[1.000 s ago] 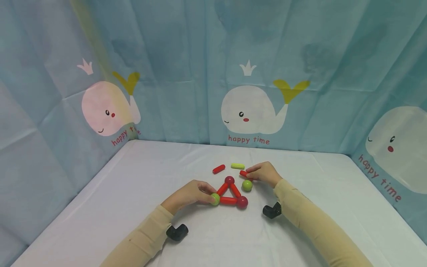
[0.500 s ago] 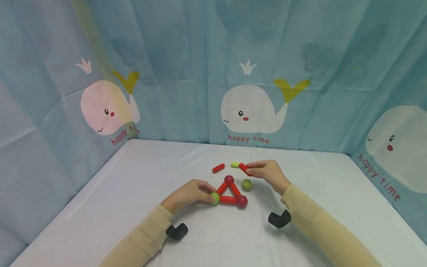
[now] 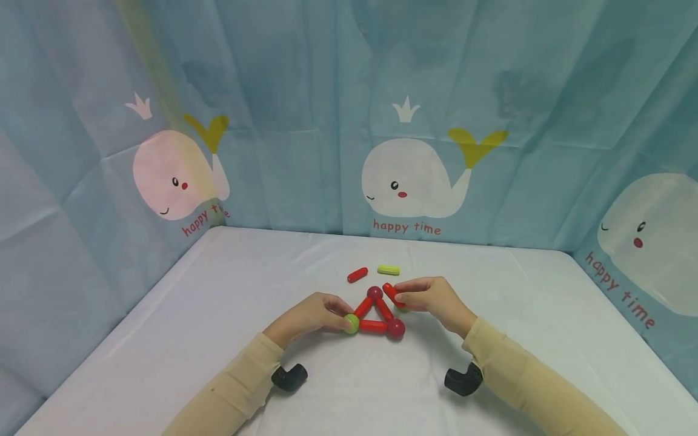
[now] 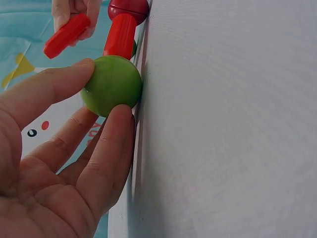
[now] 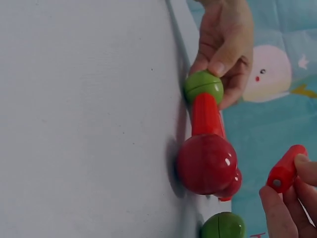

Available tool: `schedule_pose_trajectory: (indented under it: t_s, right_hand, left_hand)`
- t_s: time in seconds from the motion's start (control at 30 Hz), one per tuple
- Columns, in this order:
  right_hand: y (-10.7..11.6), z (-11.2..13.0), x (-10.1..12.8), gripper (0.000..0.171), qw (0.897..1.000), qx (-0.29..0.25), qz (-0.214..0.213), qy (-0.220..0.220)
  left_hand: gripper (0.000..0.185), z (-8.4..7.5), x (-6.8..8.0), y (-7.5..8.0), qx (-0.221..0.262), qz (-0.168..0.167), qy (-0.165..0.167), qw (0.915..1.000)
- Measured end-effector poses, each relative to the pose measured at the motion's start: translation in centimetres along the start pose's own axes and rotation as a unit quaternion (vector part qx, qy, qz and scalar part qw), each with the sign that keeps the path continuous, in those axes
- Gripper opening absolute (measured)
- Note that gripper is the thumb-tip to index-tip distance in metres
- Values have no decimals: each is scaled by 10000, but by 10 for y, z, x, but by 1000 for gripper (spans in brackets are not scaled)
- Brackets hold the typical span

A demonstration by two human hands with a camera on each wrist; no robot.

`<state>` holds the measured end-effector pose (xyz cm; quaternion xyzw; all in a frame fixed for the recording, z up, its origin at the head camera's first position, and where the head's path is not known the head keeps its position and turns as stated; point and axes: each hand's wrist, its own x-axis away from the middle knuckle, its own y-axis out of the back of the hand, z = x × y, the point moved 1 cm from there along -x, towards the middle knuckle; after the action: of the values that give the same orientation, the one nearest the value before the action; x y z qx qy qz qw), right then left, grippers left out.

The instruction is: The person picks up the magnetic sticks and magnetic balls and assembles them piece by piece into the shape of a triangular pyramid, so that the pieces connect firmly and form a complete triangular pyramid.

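A triangle of red sticks [image 3: 373,327] lies on the white table, with two dark red balls [image 3: 395,329] and one green ball [image 3: 351,324] at its corners. My left hand [image 3: 313,315] pinches that green ball between thumb and fingertips. In my right hand [image 3: 438,301], thumb and fingers grip a loose red stick [image 3: 390,292], held tilted just right of the triangle's far corner and apart from it. A metallic dot shows in its end in the right wrist view. Under the right hand, partly hidden in the head view, sits a second green ball [image 5: 225,227].
Behind the triangle lie another red stick [image 3: 357,275] and a yellow-green stick [image 3: 389,270]. A blue curtain [image 3: 283,181] with whale prints stands along the table's back and sides. Black devices [image 3: 290,378] are worn at both wrists.
My right hand has lifted the red stick, passed it in front of the yellow-green stick, then brought it back toward the triangle and the loose green ball. The left hand stays put.
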<state>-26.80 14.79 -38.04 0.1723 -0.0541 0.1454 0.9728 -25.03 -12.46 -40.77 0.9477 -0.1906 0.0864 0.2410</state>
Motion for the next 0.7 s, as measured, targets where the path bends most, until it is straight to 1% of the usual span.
schedule_pose_trajectory:
  t_s: [0.17,0.33,0.53,0.7]
  right_hand:
    - [-2,-2,4,38,9992,124,331,206]
    - [-3,-4,6,38,9990,272,307,199]
    - [-4,-6,6,38,9993,159,256,211]
    - [-4,-6,8,39,9992,64,299,266]
  left_hand:
    - [28,0,0,0,-18,-4,-16,10000]
    - [28,0,-1,-1,-48,-1,8,10000]
    - [28,0,-1,-1,19,24,12,10000]
    - [28,-2,0,0,10,9,56,10000]
